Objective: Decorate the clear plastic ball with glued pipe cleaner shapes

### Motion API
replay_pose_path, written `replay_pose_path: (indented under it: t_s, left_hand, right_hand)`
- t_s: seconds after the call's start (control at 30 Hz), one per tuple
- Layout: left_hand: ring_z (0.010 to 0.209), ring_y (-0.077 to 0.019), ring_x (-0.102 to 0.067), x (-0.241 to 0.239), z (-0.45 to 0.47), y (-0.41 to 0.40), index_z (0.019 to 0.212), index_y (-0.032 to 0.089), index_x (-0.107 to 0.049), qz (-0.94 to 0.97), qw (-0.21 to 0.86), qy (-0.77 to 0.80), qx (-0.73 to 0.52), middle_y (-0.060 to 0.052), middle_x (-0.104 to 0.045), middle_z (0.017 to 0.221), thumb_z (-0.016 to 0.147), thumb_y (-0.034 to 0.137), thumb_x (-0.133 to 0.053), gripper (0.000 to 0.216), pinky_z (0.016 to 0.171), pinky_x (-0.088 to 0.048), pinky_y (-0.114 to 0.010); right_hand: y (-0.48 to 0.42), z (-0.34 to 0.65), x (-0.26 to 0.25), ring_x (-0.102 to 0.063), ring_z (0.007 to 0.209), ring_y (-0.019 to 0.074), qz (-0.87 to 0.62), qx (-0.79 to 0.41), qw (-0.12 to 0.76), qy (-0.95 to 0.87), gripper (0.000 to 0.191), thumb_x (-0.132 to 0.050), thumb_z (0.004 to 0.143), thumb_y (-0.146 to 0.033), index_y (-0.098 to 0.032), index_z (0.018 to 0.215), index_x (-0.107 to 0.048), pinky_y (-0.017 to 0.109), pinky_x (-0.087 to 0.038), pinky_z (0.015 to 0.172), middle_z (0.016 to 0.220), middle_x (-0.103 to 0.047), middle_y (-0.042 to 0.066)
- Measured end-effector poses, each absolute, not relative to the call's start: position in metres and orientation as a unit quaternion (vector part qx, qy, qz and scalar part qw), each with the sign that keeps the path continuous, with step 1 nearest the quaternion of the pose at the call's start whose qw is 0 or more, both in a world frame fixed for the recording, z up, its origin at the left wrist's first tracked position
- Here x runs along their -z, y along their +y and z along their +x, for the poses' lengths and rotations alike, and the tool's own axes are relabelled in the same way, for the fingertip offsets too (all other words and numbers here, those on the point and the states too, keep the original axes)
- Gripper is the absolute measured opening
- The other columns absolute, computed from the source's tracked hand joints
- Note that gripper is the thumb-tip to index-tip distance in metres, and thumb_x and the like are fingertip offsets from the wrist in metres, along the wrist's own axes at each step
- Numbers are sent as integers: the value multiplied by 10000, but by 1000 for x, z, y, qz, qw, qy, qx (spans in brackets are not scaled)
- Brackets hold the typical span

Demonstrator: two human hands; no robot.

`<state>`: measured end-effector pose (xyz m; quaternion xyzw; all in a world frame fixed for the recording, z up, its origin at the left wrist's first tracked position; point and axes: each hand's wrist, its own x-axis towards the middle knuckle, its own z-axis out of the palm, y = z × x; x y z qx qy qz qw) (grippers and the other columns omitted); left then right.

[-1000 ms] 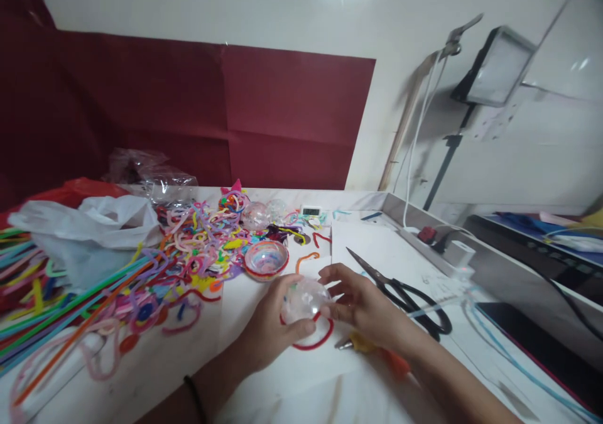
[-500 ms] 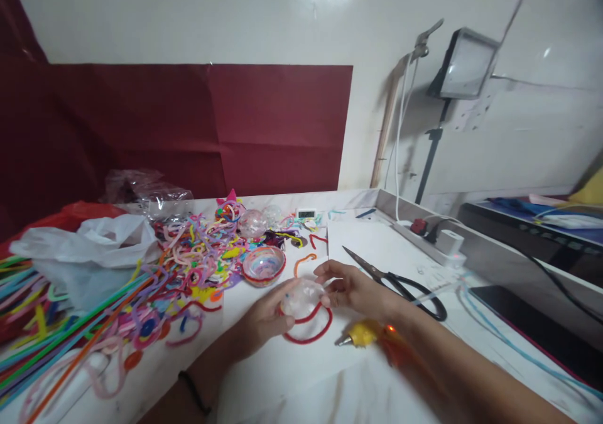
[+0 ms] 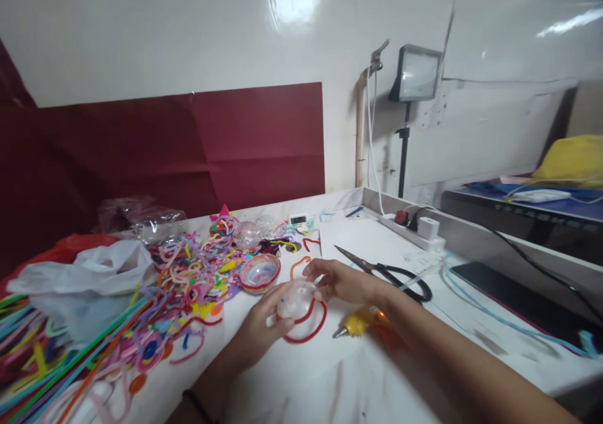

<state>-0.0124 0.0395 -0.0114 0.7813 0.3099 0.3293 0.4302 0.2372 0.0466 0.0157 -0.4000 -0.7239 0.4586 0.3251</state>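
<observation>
At the left end of the surface [image 3: 292, 386], long coloured fuzzy strips [image 3: 89, 347] lie in a loose bundle, with a crumpled white plastic bag [image 3: 89, 279] just behind. To the right is a tangled pile of craft scraps [image 3: 198, 267], mixed in colour. A multicoloured bowl [image 3: 260, 272] with a red rim stands upright, open side up, at the right edge of the pile.

In front of the bowl, the left hand [image 3: 264, 320] holds a clear rounded piece [image 3: 296, 298], thumb to the front and fingers around the left side. The piece is near the middle of the work area, between both hands. A red fuzzy strip [image 3: 306, 338] runs along its lower edge and loops out below. The right hand [image 3: 336, 279] is curled narrow, fingertips at the right side of the piece; whether it grips the strip cannot be determined.

A yellow-tipped glue gun [image 3: 357, 323], partly blurred, lies near the right forearm. Black-handled scissors [image 3: 391, 273] lie beyond that forearm, blades closed. Farther right are a white power strip [image 3: 409, 234] and a flat dark device [image 3: 509, 298].
</observation>
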Motion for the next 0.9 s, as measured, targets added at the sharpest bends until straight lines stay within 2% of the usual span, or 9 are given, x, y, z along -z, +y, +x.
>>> replay_pose_path:
  t_s: [0.23, 0.47, 0.6, 0.67, 0.9]
  left_hand:
    - [1371, -318, -392, 3, -20, 36, 1374, 211, -525, 813, 362, 332, -313, -103, -461, 1479, 821, 353, -663, 587, 1127, -338, -471]
    - [1356, -323, -420, -1, -17, 35, 1343, 214, -565, 836, 309, 344, -296, -103, -516, 1441, 821, 300, -654, 537, 1140, -318, -482]
    - [1322, -343, -463, 0, -16, 34, 1312, 214, -602, 850, 282, 350, -274, -111, -552, 1406, 785, 264, -673, 535, 1127, -339, -492]
    - [1318, -341, -470, 0, -16, 34, 1317, 209, -598, 859, 266, 349, -263, -115, -546, 1412, 783, 259, -664, 540, 1122, -346, -491]
    - [1345, -313, -438, 1, -16, 35, 1364, 180, -546, 873, 241, 357, -230, -125, -505, 1446, 826, 285, -596, 550, 1135, -328, -475]
  right_hand:
    - [48, 229, -15, -635, 784, 148, -388, -456, 305, -741, 267, -615, 926, -305, -171, 1153, -574, 322, -558, 670, 1054, -628, 39]
    - [49, 235, -13, -642, 820, 162, -386, -406, 254, -789, 283, -618, 924, -311, -173, 1166, -573, 344, -560, 702, 1077, -631, 46]
    - [48, 236, -11, -641, 897, 190, -380, -359, 237, -819, 280, -629, 915, -316, -176, 1153, -588, 398, -547, 785, 1081, -638, 48]
    - [48, 237, -10, -639, 929, 200, -373, -346, 234, -828, 269, -633, 911, -320, -174, 1135, -599, 420, -535, 822, 1081, -643, 47]
    - [45, 246, -14, -648, 904, 194, -363, -346, 205, -840, 251, -642, 906, -323, -163, 1098, -613, 406, -543, 800, 1036, -654, 38]
